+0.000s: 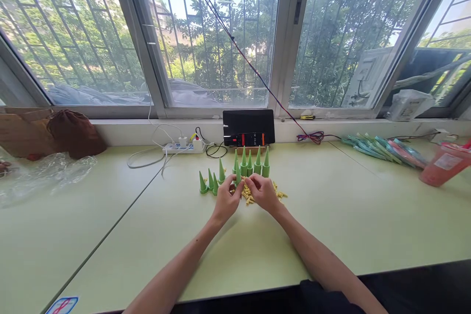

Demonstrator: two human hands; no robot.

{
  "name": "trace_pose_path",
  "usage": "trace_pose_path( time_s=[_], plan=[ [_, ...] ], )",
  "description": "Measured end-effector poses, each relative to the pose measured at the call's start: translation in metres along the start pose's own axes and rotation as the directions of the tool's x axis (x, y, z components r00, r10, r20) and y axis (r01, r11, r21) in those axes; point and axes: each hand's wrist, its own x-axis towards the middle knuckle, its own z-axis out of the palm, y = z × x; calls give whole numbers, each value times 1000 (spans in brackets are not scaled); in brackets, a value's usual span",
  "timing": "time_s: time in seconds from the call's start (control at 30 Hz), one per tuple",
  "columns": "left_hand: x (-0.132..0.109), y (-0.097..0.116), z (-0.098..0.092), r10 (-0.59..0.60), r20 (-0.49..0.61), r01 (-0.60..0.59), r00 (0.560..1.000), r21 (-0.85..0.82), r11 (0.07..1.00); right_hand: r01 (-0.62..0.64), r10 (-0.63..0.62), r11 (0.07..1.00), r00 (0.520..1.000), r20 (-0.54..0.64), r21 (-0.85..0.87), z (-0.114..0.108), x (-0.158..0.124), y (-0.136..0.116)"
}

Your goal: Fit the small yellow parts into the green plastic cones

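My left hand (227,199) pinches a green cone (238,177) by its base, fingers curled round it. Close beside it, my right hand (263,191) has its fingers pressed together on a small yellow piece at the cone's base. Under both hands lies a pile of small yellow pieces (280,194). Several green cones (253,163) stand upright in a row behind the hands, and three more green cones (209,181) stand to the left.
A black tablet (248,127) leans against the window sill behind the cones, with a white power strip (183,147) and cables to its left. Clear plastic wrap (44,171) lies far left. Coloured packets (382,149) and a red cup (443,164) lie at right.
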Motion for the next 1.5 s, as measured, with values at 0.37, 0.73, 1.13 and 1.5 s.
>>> trace_pose_path(
  time_s=[0.37,0.73,1.13,1.5],
  plan=[
    [1,1,0,6,21,-6,1000,9,1000,-4,3,1000,999,-34,-18,0,1,-2],
    [2,2,0,7,-22,-6,1000,20,1000,48,-49,999,999,-5,-8,-2,0,-8],
    [1,0,-1,43,-1,-42,999,70,997,15,-15,999,1000,-16,-45,-1,1,-1],
    [3,0,0,19,-29,-17,999,56,998,45,-45,999,999,-15,-20,-3,0,-10]
  ],
)
